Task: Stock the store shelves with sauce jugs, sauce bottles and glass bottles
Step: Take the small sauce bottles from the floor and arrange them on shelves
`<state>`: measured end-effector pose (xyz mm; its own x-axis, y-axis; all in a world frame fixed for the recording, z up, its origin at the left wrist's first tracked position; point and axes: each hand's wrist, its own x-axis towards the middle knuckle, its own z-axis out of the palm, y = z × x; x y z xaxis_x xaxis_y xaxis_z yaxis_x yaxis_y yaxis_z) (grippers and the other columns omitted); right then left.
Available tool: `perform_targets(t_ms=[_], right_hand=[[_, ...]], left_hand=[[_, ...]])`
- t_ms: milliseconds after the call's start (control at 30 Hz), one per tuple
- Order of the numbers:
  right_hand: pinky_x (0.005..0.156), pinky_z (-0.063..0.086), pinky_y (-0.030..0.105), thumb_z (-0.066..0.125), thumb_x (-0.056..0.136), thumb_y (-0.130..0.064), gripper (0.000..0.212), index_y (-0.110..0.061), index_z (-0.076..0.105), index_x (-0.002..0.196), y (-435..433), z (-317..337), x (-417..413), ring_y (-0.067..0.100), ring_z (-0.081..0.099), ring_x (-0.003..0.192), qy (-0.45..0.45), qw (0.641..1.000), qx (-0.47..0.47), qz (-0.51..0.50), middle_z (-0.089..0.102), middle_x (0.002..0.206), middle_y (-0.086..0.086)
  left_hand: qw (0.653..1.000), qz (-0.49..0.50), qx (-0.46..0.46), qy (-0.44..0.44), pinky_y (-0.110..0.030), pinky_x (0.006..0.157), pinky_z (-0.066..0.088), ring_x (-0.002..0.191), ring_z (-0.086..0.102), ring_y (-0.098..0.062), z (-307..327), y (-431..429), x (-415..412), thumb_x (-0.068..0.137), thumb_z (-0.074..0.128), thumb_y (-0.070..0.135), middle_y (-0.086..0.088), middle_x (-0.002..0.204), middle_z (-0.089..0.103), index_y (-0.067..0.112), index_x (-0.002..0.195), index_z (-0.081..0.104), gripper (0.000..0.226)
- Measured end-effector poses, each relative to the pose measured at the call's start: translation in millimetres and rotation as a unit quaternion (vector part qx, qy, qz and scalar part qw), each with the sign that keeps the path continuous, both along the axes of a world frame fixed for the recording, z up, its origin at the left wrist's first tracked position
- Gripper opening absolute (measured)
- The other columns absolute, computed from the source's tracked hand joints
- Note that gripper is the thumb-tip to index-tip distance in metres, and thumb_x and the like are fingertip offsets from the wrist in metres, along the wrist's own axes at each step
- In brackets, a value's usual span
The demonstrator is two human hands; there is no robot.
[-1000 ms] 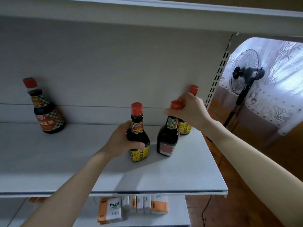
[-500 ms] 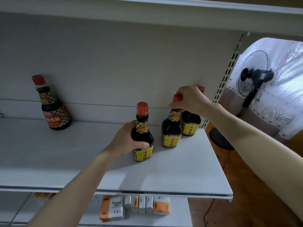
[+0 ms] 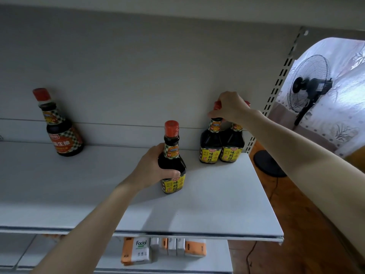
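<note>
From my seat the white shelf (image 3: 217, 204) fills most of the head view, with its grey back panel (image 3: 138, 66) rising behind it. Off the shelf's right end a black standing fan (image 3: 310, 86) stands on a wooden floor (image 3: 296, 224), in front of a pale curtain (image 3: 339, 107). On the lower shelf (image 3: 217, 260), packs of facial tissue (image 3: 141, 252) sit in a row.

Both bare forearms reach up onto the white shelf. The left hand (image 3: 152, 167) wraps the shoulder of the front sauce bottle (image 3: 172, 165), fingers curled round the dark glass above its yellow label. That bottle stands upright on the shelf, forward of the others and near the middle. The right hand (image 3: 231, 106) reaches to the back right corner, fingers bunched down over the red cap (image 3: 217, 105) of the inner sauce bottle (image 3: 210, 147) and pinching it.

That bottle stands upright against the back panel, touching or just beside the corner sauce bottle (image 3: 233, 147) — same yellow label, both facing out. The corner bottle's cap is mostly hidden behind the right hand, so I cannot tell whether the hand touches it too.

Well apart at the far left, an orange-label sauce bottle (image 3: 61, 133) stands alone by the back panel — it looks tilted, which may be the wide lens. The front bottle's own cap (image 3: 171, 127) is red and uncovered.
</note>
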<state>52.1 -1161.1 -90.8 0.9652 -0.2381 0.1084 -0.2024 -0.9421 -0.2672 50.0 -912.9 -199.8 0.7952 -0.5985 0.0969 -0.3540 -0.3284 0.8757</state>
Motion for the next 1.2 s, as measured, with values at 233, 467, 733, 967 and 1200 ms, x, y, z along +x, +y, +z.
perform_targets(t_ms=[233,467,733,967,1200], right_hand=[[0.067,0.034,0.030,0.065,0.083,-0.028,0.037,-0.016,0.036,0.064,-0.2,-3.7,4.0,0.020,0.044,0.072,-0.012,1.000,-0.002,-0.009,0.038,0.066,-0.003],[0.061,0.034,0.027,0.065,0.083,-0.028,0.031,-0.011,0.042,0.072,0.4,-4.5,3.7,0.019,0.043,0.067,-0.021,1.000,-0.012,-0.001,0.036,0.066,-0.004],[0.071,0.040,0.032,0.066,0.083,-0.028,0.031,-0.005,0.047,0.093,4.2,-5.9,0.3,0.023,0.046,0.081,-0.021,1.000,-0.002,-0.014,0.047,0.081,0.005],[0.069,0.044,0.031,0.061,0.086,-0.033,0.043,-0.005,0.050,0.117,12.8,-33.7,-46.4,0.023,0.053,0.082,-0.227,0.966,0.087,-0.092,0.054,0.090,0.005],[0.099,0.034,0.031,0.056,0.087,-0.044,0.057,-0.004,0.049,0.127,24.4,-145.9,-116.2,0.028,0.044,0.124,-0.007,0.990,0.105,-0.093,0.051,0.131,0.015]], left_hand=[[1.000,0.001,-0.002,-0.011,-0.037,0.085,0.050,0.094,0.062,-0.018,-0.5,0.0,-0.4,0.042,0.072,0.047,0.001,0.098,0.065,0.034,0.095,0.055,0.057],[1.000,0.005,0.016,-0.024,-0.026,0.079,0.047,0.091,0.061,-0.013,3.6,0.4,-4.6,0.041,0.067,0.050,0.003,0.097,0.064,0.026,0.100,0.054,0.066],[0.999,0.038,-0.007,0.019,-0.017,0.075,0.043,0.093,0.059,-0.003,20.3,0.5,-3.8,0.058,0.080,0.043,0.015,0.095,0.062,0.033,0.105,0.050,0.057],[0.991,0.092,-0.019,-0.095,-0.015,0.075,0.043,0.084,0.061,-0.016,36.5,-7.8,-2.5,0.073,0.076,0.019,0.004,0.090,0.063,0.013,0.104,0.062,0.035],[0.992,0.076,-0.016,-0.099,-0.024,0.076,0.043,0.087,0.058,-0.017,40.4,-20.5,9.8,0.076,0.074,0.016,0.001,0.091,0.062,0.010,0.103,0.063,0.030]])
